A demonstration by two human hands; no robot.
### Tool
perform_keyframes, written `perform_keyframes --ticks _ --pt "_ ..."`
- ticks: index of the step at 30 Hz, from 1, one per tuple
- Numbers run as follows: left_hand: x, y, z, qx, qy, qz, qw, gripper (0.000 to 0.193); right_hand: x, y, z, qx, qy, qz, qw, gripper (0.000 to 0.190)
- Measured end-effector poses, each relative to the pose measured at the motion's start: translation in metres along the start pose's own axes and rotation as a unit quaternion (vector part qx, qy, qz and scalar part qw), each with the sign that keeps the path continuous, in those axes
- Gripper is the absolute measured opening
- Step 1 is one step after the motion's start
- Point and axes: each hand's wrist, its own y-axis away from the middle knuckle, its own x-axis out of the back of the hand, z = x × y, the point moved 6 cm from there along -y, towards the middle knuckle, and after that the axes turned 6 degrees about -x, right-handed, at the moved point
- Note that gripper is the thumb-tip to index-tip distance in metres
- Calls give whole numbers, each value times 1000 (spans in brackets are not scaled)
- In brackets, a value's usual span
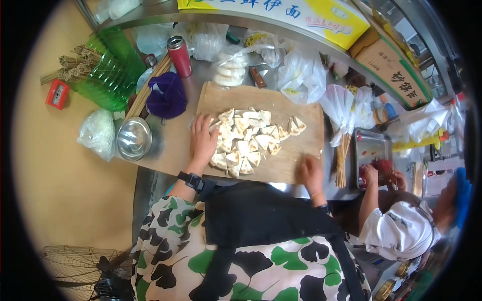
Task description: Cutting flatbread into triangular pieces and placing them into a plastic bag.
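A heap of cut flatbread wedges (244,147), white with browned spots, covers the left and middle of a wooden cutting board (290,160). At the board's left edge my left hand (203,139) lies flat, thumb apart, its fingertips against the outer wedges; nothing shows in its grasp. My right hand (311,171) is at the board's lower right, away from the bread. Its fingers curl downward, and whatever may be under them is hidden. Behind the board lie a wooden-handled knife (258,77) and a bag of stacked round flatbreads (229,73).
Left of the board are a steel bowl (134,139), a purple cloth (166,95) and a red flask (180,58). Bundled skewers (342,161) lie to the right. Beyond them, a co-worker's hands (371,175) work over a metal tray (371,141). A shelf edge (158,19) overhangs the back.
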Motion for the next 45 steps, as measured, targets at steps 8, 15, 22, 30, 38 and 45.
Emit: perform_keyframes --ticks 8,15,22,30,38,45 --pt "6 0 -4 -46 16 -27 998 39 -16 31 -21 109 82 110 985 25" --pt "53 3 -32 -6 87 74 993 24 3 0 -21 108 64 60 990 17" --pt "63 7 -54 117 327 45 936 16 16 -139 -50 37 -82 22 996 16" --pt "43 -15 61 36 302 -77 949 13 -31 -241 -57 -31 260 -32 965 36" --pt "-7 -6 98 15 256 -325 910 19 -41 -282 41 -204 -116 67 970 38" --pt "-31 -66 161 200 531 -225 792 62 8 -159 -83 -85 -646 -101 752 32"
